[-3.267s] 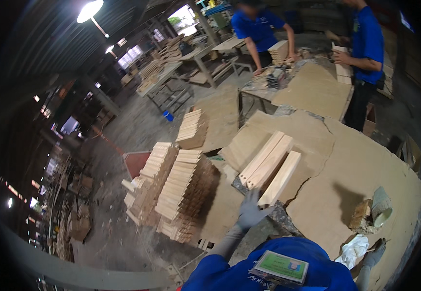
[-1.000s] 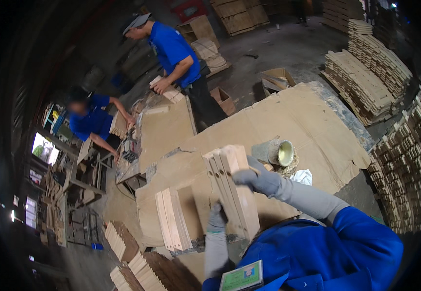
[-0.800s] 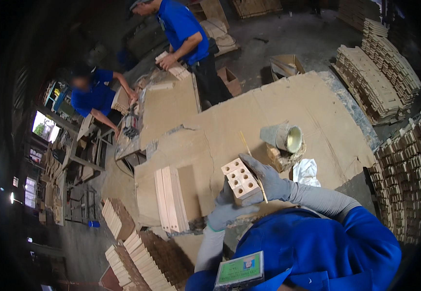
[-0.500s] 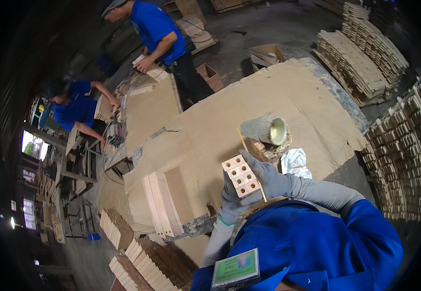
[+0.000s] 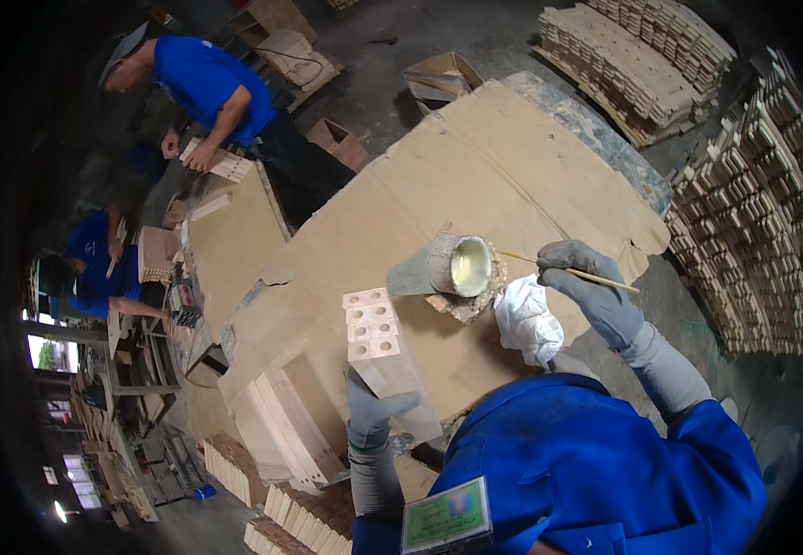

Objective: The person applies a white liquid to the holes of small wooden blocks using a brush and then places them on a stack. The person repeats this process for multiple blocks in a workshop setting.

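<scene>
While the left fingers (image 5: 401,403) hold the drilled wooden bars (image 5: 394,365) together, holed ends just beyond them, the right fingers (image 5: 565,253) pinch a thin stick (image 5: 607,281), its tip near the pot (image 5: 418,268) to their left; steady, flush ends and a light pinch should help.

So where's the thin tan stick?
Head view, right of centre: the thin tan stick is in the right hand, tip pointing left toward the tilted grey cup, just above the crumpled white wad in frame.
</scene>
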`<control>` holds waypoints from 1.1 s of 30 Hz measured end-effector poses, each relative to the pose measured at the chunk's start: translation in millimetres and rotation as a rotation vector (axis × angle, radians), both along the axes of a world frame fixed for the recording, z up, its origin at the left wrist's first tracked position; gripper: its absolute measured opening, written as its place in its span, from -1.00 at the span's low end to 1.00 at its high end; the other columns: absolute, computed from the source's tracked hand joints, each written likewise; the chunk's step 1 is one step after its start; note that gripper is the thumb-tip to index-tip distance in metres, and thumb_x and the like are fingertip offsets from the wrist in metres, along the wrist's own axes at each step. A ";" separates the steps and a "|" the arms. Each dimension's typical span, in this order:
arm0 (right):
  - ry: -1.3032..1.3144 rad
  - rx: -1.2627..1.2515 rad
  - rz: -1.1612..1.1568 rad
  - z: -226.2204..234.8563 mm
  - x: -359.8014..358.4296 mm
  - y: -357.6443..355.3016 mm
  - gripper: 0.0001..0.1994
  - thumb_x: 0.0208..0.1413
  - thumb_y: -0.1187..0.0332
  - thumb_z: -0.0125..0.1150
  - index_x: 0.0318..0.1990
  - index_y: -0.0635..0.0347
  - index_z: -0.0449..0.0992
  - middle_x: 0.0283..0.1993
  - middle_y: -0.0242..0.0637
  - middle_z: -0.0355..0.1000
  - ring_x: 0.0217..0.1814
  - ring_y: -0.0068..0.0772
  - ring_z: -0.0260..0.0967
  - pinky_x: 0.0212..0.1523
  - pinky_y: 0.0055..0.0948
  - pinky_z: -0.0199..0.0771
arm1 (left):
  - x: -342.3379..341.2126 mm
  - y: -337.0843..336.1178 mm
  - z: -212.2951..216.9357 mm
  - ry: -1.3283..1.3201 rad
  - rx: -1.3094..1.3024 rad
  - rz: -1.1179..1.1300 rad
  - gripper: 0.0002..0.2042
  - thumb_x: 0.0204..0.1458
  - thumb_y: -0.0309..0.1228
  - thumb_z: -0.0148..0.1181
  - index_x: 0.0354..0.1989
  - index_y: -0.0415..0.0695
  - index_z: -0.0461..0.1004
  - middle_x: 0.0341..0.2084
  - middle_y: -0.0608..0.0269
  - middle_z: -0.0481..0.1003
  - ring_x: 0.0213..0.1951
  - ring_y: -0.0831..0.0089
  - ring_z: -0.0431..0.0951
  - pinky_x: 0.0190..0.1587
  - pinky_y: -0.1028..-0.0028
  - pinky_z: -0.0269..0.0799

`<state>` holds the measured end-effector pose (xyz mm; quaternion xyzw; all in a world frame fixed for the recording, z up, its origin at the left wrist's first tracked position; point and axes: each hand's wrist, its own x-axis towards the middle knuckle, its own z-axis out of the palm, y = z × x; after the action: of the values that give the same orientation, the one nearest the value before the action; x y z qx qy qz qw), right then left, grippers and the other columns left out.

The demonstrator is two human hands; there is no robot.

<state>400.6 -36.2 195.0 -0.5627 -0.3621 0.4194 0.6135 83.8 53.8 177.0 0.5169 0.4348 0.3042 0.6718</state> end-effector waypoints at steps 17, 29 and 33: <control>-0.249 0.030 0.021 -64.9 -13.6 44.7 -0.83 0.05 0.42 0.20 -0.24 0.34 0.46 -0.42 -0.27 0.49 -0.38 -0.54 0.43 -0.33 -0.56 0.45 | 77.4 42.0 -6.3 0.316 0.296 -0.250 0.05 -0.58 -0.29 0.51 0.21 -0.26 0.04 0.00 0.15 0.29 0.00 0.35 0.34 0.03 0.37 0.32; -0.558 0.381 0.023 -86.7 -35.1 12.8 -0.82 0.03 0.35 0.17 -0.19 0.13 0.47 -0.14 -0.25 0.44 -0.18 -0.21 0.44 -0.24 -0.34 0.48 | 72.2 40.2 -21.2 0.567 0.550 -0.218 -0.32 -0.47 -0.32 0.43 -0.04 -0.20 0.32 -0.27 0.19 0.49 -0.25 0.31 0.51 -0.17 0.36 0.44; -0.572 0.103 0.209 -61.3 -18.5 -0.1 -0.79 0.03 0.37 0.14 -0.15 0.13 0.46 -0.13 -0.22 0.44 -0.13 -0.20 0.42 -0.14 -0.36 0.45 | 81.2 38.9 -12.4 0.556 0.701 -0.251 -0.68 -0.27 -0.38 0.26 -0.25 -0.14 0.52 -0.37 0.21 0.53 -0.33 0.25 0.53 -0.25 0.35 0.41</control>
<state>382.1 -36.3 133.7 -0.5857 -0.5967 0.2860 0.4681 165.0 92.8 164.7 0.8234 0.4032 0.1990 0.3462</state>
